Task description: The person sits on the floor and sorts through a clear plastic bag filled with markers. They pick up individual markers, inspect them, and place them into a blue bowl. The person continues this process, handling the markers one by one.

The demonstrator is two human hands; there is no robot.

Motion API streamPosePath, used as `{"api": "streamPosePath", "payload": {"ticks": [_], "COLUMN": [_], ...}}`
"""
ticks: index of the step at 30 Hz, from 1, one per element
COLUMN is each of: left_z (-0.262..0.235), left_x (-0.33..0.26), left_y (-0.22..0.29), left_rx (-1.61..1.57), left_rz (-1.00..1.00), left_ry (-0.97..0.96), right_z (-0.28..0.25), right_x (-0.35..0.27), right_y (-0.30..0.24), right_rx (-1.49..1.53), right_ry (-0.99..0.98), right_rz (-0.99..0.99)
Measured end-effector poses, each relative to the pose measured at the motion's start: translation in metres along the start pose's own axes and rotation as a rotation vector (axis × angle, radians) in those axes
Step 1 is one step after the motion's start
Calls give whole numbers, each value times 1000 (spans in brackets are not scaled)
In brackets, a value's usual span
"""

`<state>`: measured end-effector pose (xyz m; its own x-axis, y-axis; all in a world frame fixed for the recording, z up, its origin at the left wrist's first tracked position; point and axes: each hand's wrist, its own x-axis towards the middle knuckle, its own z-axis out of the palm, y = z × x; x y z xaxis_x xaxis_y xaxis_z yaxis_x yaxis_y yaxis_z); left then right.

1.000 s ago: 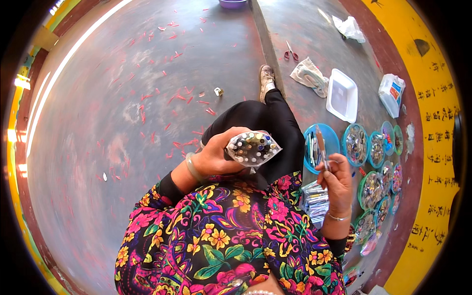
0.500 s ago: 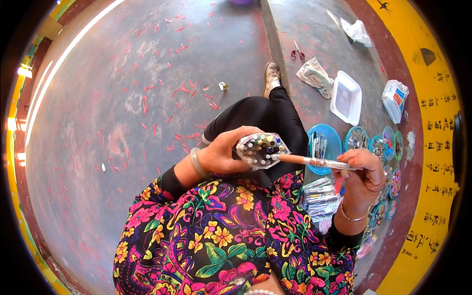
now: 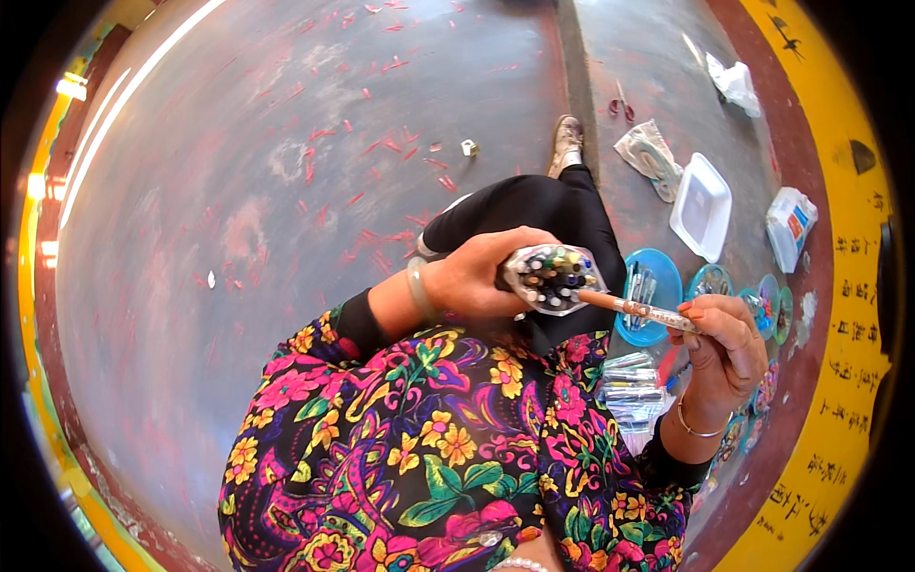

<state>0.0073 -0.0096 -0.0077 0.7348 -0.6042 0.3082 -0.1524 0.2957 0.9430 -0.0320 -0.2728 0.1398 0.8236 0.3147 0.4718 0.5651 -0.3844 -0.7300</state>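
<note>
My left hand (image 3: 479,276) is wrapped round a bundle of pens (image 3: 553,278) in a clear plastic sleeve. The round ends of several pens, white, black and coloured, face up at its mouth. Between the fingertips and thumb of my right hand (image 3: 721,348) is a single pen (image 3: 631,307), with a tan end section and a clear, patterned barrel. Its tan end points left and meets the right rim of the bundle; whether it touches the other pens I cannot tell. Both hands are above my lap, in front of my crossed legs.
At my right on the floor are a blue basket (image 3: 674,286) with pens, several smaller baskets, and wrapped pens (image 3: 631,391). Farther off lie a white tray (image 3: 702,214), a cloth (image 3: 651,160), scissors (image 3: 623,107) and a white package (image 3: 791,229). Red scraps (image 3: 324,133) dot the floor.
The whole view has swung, so everything sits farther right in the picture. My hands still hold the bundle and the pen, the tan end staying by the bundle's right rim.
</note>
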Motion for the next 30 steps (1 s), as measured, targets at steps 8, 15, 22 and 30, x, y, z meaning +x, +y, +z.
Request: {"api": "streamPosePath", "payload": {"ticks": [8,15,22,30], "left_z": [0,-5,-4,-9], "left_x": [1,-1,6,8], "left_y": [-3,-8,-2,-6], "left_rx": [27,-63,50,30], "left_rz": [5,-25,9,12], "left_ry": [-13,1,-4,56], "right_z": [23,39,41,52], "right_x": [16,16,18,41], "right_y": [-2,6,10,-3], "right_rx": [-114,90,-36,-131], "right_ry": [-104,30,-182,271], "right_rz": [-4,163,189,-67]}}
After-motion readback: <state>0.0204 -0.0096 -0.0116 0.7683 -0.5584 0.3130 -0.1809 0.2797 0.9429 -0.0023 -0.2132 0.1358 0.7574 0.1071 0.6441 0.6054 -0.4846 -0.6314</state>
